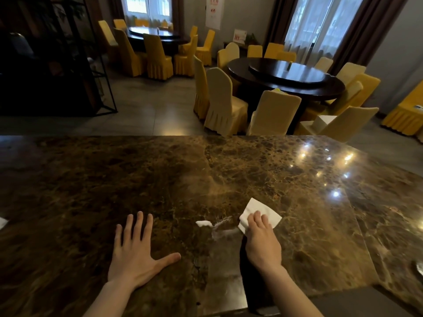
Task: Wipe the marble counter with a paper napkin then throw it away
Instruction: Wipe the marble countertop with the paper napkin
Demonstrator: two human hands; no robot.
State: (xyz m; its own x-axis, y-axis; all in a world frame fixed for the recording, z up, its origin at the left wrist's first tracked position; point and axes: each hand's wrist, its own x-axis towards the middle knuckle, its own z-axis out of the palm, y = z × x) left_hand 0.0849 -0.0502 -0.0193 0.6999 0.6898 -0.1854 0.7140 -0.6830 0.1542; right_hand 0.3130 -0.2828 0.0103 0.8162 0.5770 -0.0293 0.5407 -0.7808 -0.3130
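The brown marble counter (160,179) fills the lower half of the head view. My right hand (262,241) presses a white paper napkin (257,208) flat on the marble, fingers on top of it. A small white scrap or smear (203,223) lies just left of the napkin, with a pale wet streak (220,227) beside it. My left hand (135,252) rests palm down on the counter, fingers spread, holding nothing.
Beyond the counter's far edge stand round dark dining tables (288,76) ringed with yellow-covered chairs (219,104). A dark metal shelf frame (100,65) stands at the left. A white object (2,223) shows at the counter's left edge.
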